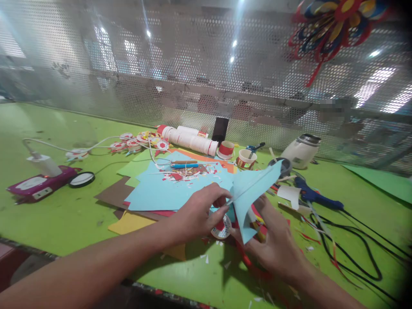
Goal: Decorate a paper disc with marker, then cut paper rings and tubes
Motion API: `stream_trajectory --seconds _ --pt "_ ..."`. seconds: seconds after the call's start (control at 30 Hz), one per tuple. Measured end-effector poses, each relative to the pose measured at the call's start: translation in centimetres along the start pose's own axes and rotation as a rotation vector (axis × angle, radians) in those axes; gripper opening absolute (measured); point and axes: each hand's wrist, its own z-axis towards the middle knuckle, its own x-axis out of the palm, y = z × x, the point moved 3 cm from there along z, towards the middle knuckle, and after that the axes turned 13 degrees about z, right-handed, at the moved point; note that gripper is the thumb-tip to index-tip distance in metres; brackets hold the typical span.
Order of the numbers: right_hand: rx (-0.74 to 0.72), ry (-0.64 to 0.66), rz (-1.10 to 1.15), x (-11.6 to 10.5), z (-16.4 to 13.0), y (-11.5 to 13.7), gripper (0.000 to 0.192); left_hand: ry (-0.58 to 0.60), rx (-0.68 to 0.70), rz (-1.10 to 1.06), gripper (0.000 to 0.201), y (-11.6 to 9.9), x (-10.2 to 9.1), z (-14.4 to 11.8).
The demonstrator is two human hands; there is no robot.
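My left hand [198, 212] pinches the fold of the light-blue paper [249, 193], and my right hand [273, 244] grips its lower edge from beneath. The paper sits between both hands, so I'd judge it best to keep the edges aligned and press the crease firmly.

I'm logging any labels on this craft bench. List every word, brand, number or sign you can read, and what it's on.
None can be read.
Paper cups: red and white print, too blurred to read.
Stack of cups lying on its side: red markings, no legible text.
Pink device: white panels, any marks too small to read.
White jar: no label visible.
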Motion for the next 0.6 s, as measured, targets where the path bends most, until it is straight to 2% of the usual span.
stream_trajectory --seconds 0.07,0.17,0.3,0.37,0.43,0.5,0.6 --pt "0.028 0.035 0.019 0.0 -0.1 0.0 0.04 -0.007 0.005 0.05 0.012 0.0 0.0 -0.1" --pt "0.026 0.062 0.057 -0.5 -0.2 0.3 0.053 -0.045 0.042 0.188 0.008 0.0 -0.3 -0.2" --pt "0.006 -0.019 0.219 -1.7 -0.2 0.7 0.062 -0.133 0.168 0.461 0.012 -0.5 -0.9 -0.4" --pt "0.062 -0.099 0.255 -2.0 -0.1 0.5 0.056 -0.192 0.24 0.559 0.013 -0.9 -1.0 -0.5" --pt "0.167 -0.177 0.256 -1.8 -0.1 0.1 0.04 -0.223 0.294 0.598 0.013 -1.1 -1.0 -0.7" --pt "0.263 -0.231 0.292 -1.4 -0.2 -0.3 0.024 -0.22 0.313 0.586 0.013 -1.2 -0.9 -0.8" --pt "0.306 -0.274 0.375 -1.0 -0.2 -0.6 0.016 -0.181 0.284 0.483 0.015 -1.2 -0.8 -0.8"
